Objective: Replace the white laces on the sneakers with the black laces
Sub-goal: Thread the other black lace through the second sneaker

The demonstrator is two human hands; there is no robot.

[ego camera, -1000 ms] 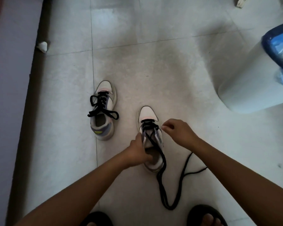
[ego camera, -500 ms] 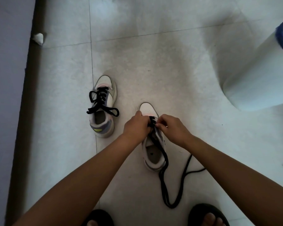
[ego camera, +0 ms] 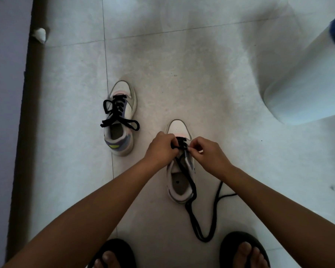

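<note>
The left sneaker point(ego camera: 120, 120) is white with a pink tongue tip, blue-grey heel and a yellow-green mark; its lace point(ego camera: 115, 113) is black. The right sneaker point(ego camera: 179, 167) is white with pink, its lace point(ego camera: 199, 219) black; the floor point(ego camera: 182, 64) is pale grey tile

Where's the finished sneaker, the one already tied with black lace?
The finished sneaker stands on the floor, left of the sneaker being laced, beyond the left hand.

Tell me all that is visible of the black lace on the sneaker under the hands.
The black lace is a flat, cloth-like cord, threaded only through the front eyelets of the white sneaker. The left hand and the right hand pinch it there. Its loose part runs back over the shoe's opening, then lies in a long loop on the tiled floor.
</note>
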